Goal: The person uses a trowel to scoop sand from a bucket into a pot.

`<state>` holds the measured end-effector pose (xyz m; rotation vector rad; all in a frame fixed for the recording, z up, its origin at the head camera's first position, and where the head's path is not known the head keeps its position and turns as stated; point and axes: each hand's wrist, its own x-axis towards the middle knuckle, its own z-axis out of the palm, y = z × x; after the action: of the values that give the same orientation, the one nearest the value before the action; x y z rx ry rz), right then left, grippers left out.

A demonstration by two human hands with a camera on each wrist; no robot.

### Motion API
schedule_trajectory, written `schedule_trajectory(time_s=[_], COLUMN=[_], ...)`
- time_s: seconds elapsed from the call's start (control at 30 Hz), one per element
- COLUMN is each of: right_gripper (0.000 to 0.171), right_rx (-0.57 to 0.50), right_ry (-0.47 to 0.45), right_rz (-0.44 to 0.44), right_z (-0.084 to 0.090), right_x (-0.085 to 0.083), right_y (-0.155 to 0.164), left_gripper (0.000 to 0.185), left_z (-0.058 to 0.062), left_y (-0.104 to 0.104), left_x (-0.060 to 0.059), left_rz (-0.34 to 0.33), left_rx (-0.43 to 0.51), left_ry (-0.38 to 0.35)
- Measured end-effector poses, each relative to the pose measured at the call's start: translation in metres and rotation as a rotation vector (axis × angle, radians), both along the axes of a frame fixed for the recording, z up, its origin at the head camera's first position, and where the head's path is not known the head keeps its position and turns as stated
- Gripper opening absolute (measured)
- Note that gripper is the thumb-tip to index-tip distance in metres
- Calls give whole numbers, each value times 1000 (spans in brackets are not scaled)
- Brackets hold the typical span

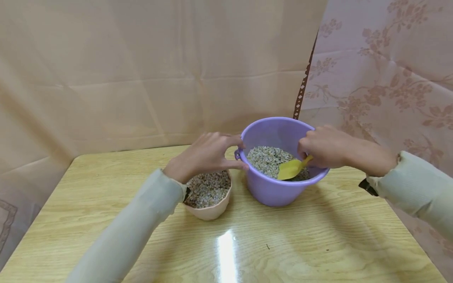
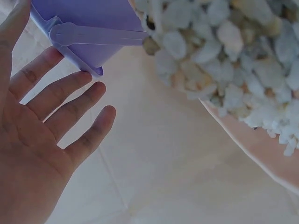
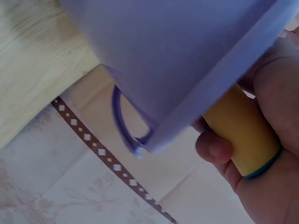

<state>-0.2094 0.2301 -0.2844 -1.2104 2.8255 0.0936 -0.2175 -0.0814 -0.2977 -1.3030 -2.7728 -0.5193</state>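
A purple bucket (image 1: 272, 192) stands on the table with small pebbles (image 1: 267, 157) inside. My right hand (image 1: 327, 147) grips the handle of a small yellow shovel (image 1: 290, 169), its blade down in the bucket over the pebbles. In the right wrist view the fingers wrap the thick yellow handle (image 3: 243, 130) beside the bucket's rim. My left hand (image 1: 209, 153) touches the bucket's left rim with thumb and index finger, near the handle joint; its other fingers (image 2: 88, 135) spread loosely outside. Beneath that hand sits a pale pink bowl (image 1: 212, 212) filled with pebbles (image 1: 209, 190), partly hidden.
The wood-grain table (image 1: 106, 188) reaches to a beige cloth (image 1: 159, 78) hung behind it. A floral cloth (image 1: 385, 78) hangs at the right. Tiny dark bits (image 1: 267, 247) lie on the table in front of the bucket.
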Motion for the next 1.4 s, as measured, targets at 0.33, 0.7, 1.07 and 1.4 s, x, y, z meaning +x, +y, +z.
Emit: schedule_trajectory(time_s=[0.33,0.7,1.07,1.4], right_gripper=[14,8,9,10], right_rx=[-93,-193,-255,-291], right_ry=[-3,-44,-62,-65], right_rz=[29,26,6,-1], right_z=[-7,-14,-19,-20], right_x=[-1,-7,-13,-12], right_y=[6,7,8,7], left_gripper=[46,54,54,52], left_z=[-3,-5,-5,-4], left_y=[-1,-5,-3,-3], left_x=[1,2,4,3], left_rz=[-8,10,19,18], left_rx=[12,4,-1,-4], left_ry=[49,37,40,42])
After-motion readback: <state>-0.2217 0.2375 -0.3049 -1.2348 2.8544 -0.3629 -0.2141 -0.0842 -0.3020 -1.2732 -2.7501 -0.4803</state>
